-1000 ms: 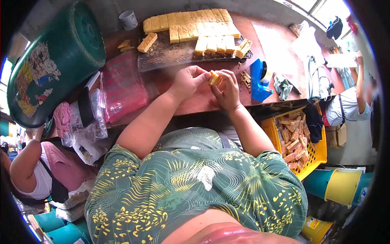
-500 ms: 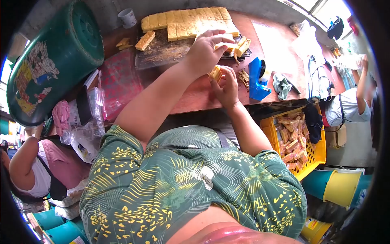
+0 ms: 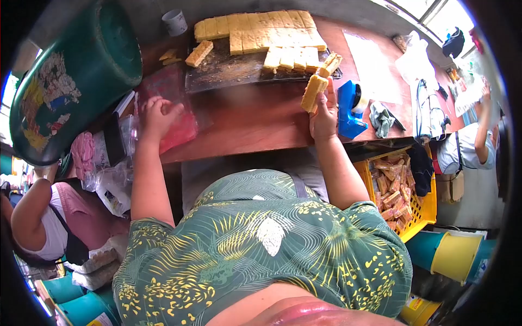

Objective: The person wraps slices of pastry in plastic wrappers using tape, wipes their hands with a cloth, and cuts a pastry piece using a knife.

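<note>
My right hand (image 3: 324, 117) holds a yellow cake slice (image 3: 314, 93) upright between thumb and fingers, just in front of the tray's right corner. At the left, my left hand (image 3: 160, 118) rests on a stack of red-tinted clear plastic wrappers (image 3: 182, 133). Its fingers are curled down against the plastic; the fingertips are partly hidden. A dark baking tray (image 3: 217, 79) bears a large cut block of yellow cake (image 3: 261, 30) and a shorter row of slices (image 3: 292, 57). One slice (image 3: 199, 54) lies apart on its left, and other pieces (image 3: 329, 64) lean at its right corner.
Right of my right hand stands a blue tape dispenser (image 3: 350, 111), with a grey cloth (image 3: 381, 118) beyond. A yellow crate (image 3: 416, 220) of wrapped pieces sits below the table edge. A big green bin (image 3: 117, 41) leans at the left. Other people (image 3: 467, 146) sit on both sides.
My left hand has left the tray and moved left onto the plastic wrappers. My right hand, with a cake slice, has shifted slightly right and turned so the slice shows fully.
</note>
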Tool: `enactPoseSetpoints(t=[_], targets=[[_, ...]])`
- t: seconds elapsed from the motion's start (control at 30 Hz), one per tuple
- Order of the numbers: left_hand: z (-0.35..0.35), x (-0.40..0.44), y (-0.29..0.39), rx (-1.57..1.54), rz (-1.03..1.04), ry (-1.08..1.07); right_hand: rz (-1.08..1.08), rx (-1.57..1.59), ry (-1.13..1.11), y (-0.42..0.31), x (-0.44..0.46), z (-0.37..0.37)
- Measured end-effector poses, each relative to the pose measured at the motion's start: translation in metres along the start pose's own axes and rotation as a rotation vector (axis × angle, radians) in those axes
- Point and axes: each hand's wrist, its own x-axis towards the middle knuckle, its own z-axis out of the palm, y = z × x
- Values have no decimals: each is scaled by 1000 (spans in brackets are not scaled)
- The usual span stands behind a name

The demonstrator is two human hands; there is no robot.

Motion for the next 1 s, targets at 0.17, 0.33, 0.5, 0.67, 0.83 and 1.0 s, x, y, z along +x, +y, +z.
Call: enactPoseSetpoints(t=[0.17,0.33,0.5,0.67,0.83,1.0], targets=[[15,-14,-28,-249,-273,-166,6,-54,-9,2,1,-2],[2,-13,-24,-246,-202,-187,-136,-339,-71,4,-11,2],[-6,-10,-35,-355,-186,-227,-109,-380,-223,7,-36,2],[-11,-17,-30,-245,-132,-281,-167,-494,-204,9,-38,-4],[-11,-13,-45,-330,-170,-324,-183,-653,-243,11,-40,-6],[-3,14,-46,-759,-286,-159,-158,-667,-249,10,-37,-1]])
